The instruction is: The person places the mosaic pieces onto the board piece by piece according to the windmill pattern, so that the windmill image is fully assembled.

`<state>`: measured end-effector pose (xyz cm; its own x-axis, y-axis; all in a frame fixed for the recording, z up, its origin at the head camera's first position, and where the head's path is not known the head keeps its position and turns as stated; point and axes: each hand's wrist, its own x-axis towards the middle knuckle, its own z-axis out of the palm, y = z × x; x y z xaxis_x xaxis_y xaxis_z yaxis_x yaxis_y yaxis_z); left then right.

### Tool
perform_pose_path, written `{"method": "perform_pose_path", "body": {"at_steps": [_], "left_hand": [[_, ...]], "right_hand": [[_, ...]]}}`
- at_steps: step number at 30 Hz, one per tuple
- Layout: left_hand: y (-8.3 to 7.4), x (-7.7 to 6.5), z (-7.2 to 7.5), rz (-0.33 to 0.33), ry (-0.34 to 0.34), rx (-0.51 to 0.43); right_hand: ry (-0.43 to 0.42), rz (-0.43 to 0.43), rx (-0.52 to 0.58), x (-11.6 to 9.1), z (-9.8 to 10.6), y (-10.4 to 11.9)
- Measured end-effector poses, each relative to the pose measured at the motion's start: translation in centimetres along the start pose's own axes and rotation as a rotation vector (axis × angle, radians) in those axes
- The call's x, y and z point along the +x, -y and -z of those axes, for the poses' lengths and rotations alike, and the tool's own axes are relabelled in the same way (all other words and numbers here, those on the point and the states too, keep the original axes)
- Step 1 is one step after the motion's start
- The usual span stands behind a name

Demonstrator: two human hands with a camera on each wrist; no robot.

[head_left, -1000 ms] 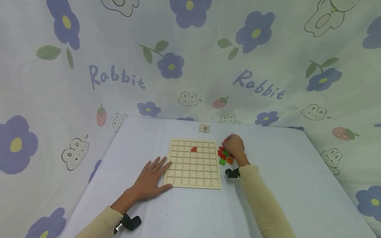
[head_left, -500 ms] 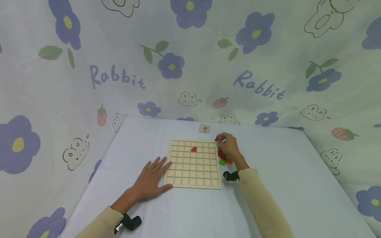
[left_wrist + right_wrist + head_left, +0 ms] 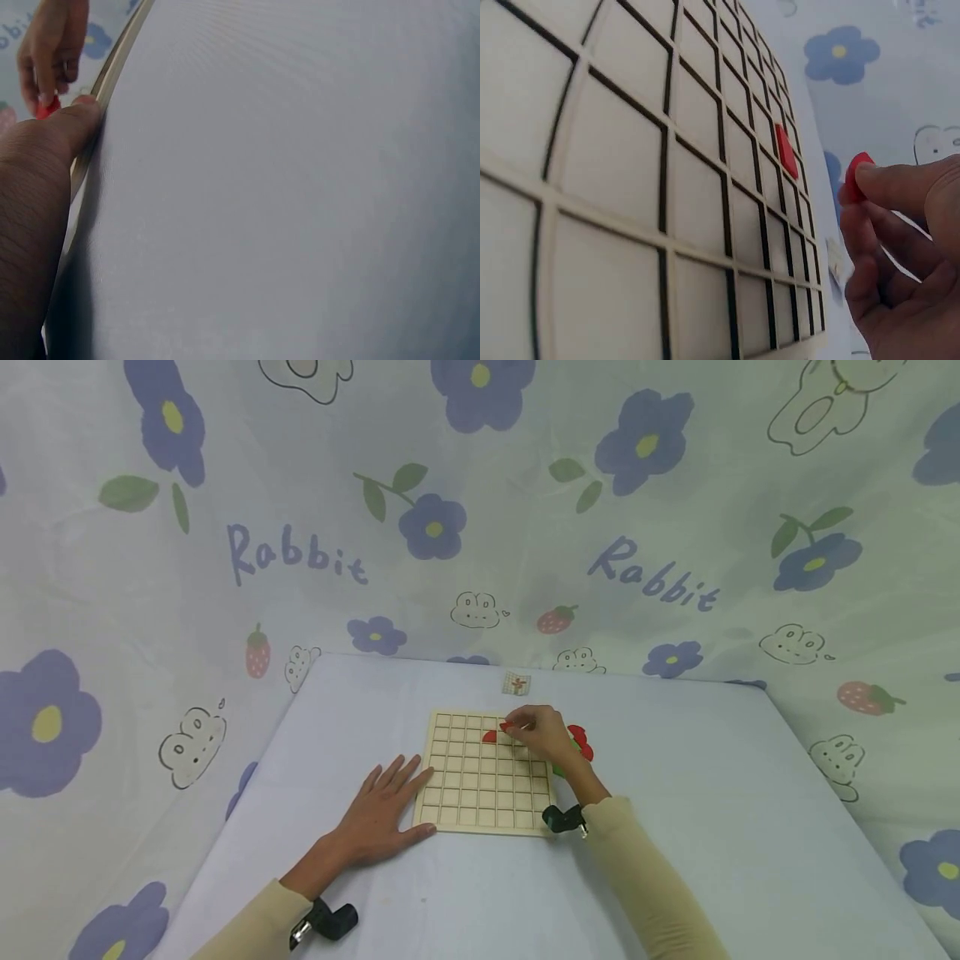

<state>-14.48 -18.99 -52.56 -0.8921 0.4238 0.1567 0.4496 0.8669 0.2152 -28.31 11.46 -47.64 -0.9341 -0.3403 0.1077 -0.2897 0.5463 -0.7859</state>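
A square wooden grid board (image 3: 468, 789) lies on the white-covered table. In one of its far cells sits a red quarter-round tile (image 3: 490, 737), also visible in the right wrist view. My right hand (image 3: 543, 733) is over the board's far right part, pinching a red tile (image 3: 853, 180) between thumb and fingers. That piece is just right of the placed one in the head view. My left hand (image 3: 381, 817) rests with spread fingers at the board's left edge, its thumb by the near left corner.
Red and green pieces (image 3: 579, 739) lie right of the board, partly hidden behind the right hand and wrist. A small patterned card (image 3: 516, 683) lies beyond the board. Patterned cloth (image 3: 420, 593) hangs behind the table.
My right hand has lifted a red tile from the pile and carried it left over the board. The left hand and the board have stayed put.
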Motion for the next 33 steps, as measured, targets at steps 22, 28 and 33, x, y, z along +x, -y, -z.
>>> {"method": "perform_pose_path", "body": {"at_steps": [22, 28, 33], "left_hand": [[0.0, -0.1, -0.1, -0.012, -0.027, -0.018], [0.2, -0.1, -0.5, -0.023, -0.049, -0.004], [0.1, 0.0, -0.5, -0.019, -0.039, -0.007]], "right_hand": [[-0.032, 0.077, -0.14, -1.1, -3.7, 0.9], [-0.028, 0.114, -0.227, -1.1, -4.5, 0.5], [-0.033, 0.097, -0.259, -1.3, -4.7, 0.7]]}}
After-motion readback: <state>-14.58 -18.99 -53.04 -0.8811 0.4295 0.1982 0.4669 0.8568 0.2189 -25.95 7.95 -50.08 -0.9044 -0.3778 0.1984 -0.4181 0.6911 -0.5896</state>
